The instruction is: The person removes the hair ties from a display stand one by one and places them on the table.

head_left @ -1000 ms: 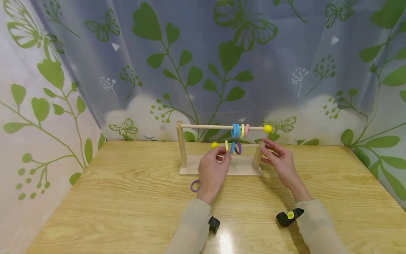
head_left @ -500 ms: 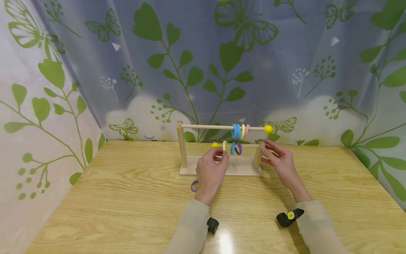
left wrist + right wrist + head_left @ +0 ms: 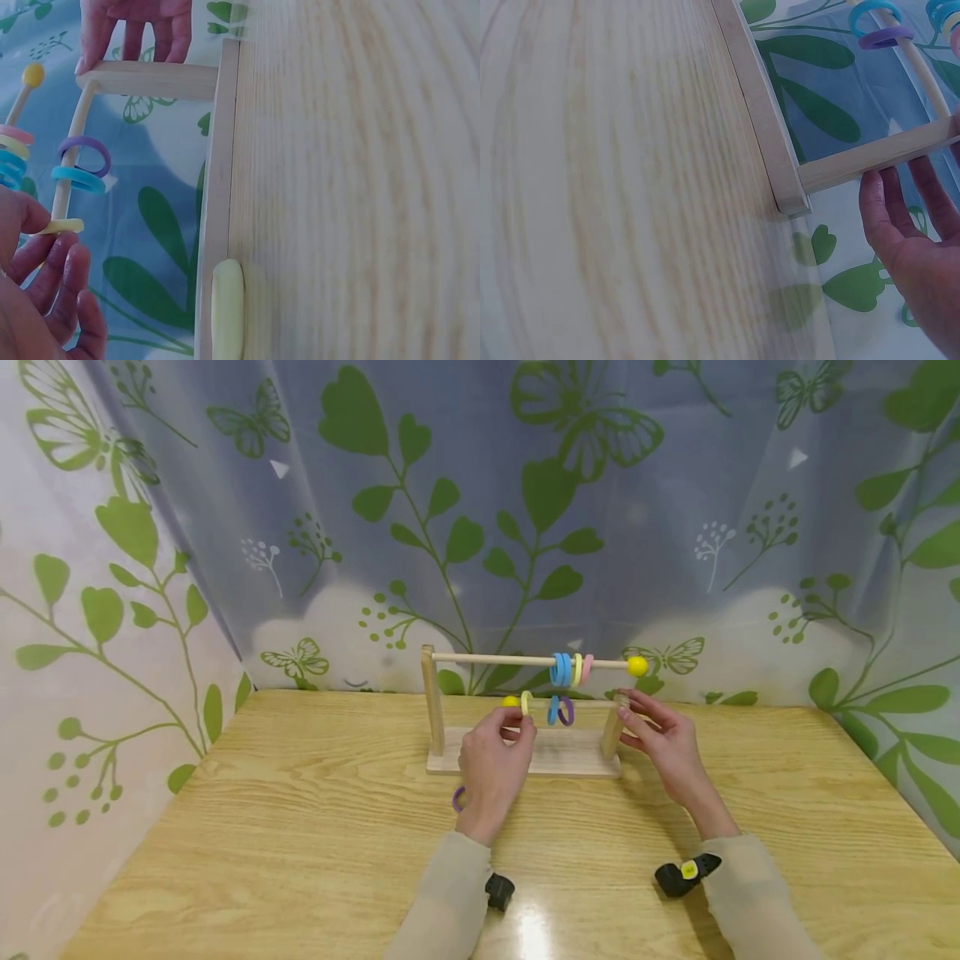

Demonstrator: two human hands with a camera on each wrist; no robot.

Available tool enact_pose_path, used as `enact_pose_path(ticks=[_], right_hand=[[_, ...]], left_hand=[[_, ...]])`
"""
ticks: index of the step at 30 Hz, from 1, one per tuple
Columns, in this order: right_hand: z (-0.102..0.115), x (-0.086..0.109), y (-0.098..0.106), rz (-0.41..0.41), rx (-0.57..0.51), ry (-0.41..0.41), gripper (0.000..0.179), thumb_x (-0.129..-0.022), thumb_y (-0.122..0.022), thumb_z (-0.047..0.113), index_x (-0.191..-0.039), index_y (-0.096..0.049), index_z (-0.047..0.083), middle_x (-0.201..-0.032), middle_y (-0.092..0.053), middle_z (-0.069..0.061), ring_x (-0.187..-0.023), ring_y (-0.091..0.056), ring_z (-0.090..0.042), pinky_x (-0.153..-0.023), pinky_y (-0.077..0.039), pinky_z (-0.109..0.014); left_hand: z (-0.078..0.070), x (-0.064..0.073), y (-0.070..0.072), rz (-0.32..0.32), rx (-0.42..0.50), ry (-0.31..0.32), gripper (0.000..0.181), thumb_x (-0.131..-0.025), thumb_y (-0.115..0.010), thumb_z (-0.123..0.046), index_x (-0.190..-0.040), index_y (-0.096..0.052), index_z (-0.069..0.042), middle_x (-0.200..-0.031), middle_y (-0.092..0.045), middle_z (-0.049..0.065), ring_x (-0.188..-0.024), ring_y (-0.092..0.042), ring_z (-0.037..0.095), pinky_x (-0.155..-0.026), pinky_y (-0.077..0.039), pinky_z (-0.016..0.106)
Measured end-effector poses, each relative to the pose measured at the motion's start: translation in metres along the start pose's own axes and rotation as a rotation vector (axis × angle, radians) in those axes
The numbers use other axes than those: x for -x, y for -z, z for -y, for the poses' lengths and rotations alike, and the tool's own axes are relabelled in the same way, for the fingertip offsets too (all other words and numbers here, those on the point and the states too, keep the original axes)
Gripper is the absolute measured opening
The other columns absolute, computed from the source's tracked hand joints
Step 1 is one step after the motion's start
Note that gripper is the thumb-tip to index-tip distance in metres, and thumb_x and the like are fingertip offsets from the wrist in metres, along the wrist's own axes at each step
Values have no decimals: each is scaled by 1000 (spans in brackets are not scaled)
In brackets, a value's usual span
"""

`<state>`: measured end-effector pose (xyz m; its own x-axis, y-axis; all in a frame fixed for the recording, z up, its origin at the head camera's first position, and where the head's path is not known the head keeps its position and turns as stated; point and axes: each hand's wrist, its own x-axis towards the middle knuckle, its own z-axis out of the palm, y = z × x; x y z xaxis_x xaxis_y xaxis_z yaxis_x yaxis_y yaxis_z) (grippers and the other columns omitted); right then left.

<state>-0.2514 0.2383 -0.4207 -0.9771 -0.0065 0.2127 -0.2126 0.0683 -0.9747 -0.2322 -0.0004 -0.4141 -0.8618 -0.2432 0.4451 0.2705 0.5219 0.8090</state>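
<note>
A wooden stand (image 3: 525, 763) has two posts and two horizontal rods, one above the other. My left hand (image 3: 495, 762) pinches a pale yellow ring (image 3: 527, 703) between thumb and fingers. This ring circles the lower rod beside the yellow ball (image 3: 510, 702) at its left end. Farther right on that rod hang a blue ring (image 3: 78, 179) and a purple ring (image 3: 96, 152). My right hand (image 3: 663, 745) grips the top of the right post (image 3: 877, 152), thumb and fingers on either side of it.
The upper rod (image 3: 495, 658) carries two blue rings, one yellow ring and a pink ring (image 3: 587, 669); a yellow ball (image 3: 637, 667) caps its right end. Another purple ring (image 3: 458, 799) lies on the table, partly behind my left hand. A pale yellow piece (image 3: 228, 311) lies by the base.
My left hand has slid the yellow ring leftward along the lower rod, away from the blue ring and up to the yellow ball. The right hand has stayed on the post.
</note>
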Motion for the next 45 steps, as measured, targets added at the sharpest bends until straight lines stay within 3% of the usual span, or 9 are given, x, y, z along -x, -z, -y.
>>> enact_pose_path(ticks=[38, 45], right_hand=[[-1, 0, 3, 13, -29, 21, 51, -102, -65, 21, -146, -54, 0, -118, -65, 16, -105, -68, 1, -82, -60, -21], [-3, 0, 3, 14, -29, 18, 51, -101, -65, 21, -146, -54, 0, -118, -64, 15, -104, -68, 1, -83, -60, -22]], left_hand=[[2, -4, 16, -61, 24, -23, 13, -92, -71, -23, -97, -78, -14, -92, -79, -1, -73, -72, 14, -66, -55, 33], [3, -5, 17, -73, 42, 11, 12, -92, -71, -24, -97, -78, -15, -90, -79, -2, -73, -73, 13, -64, -54, 32]])
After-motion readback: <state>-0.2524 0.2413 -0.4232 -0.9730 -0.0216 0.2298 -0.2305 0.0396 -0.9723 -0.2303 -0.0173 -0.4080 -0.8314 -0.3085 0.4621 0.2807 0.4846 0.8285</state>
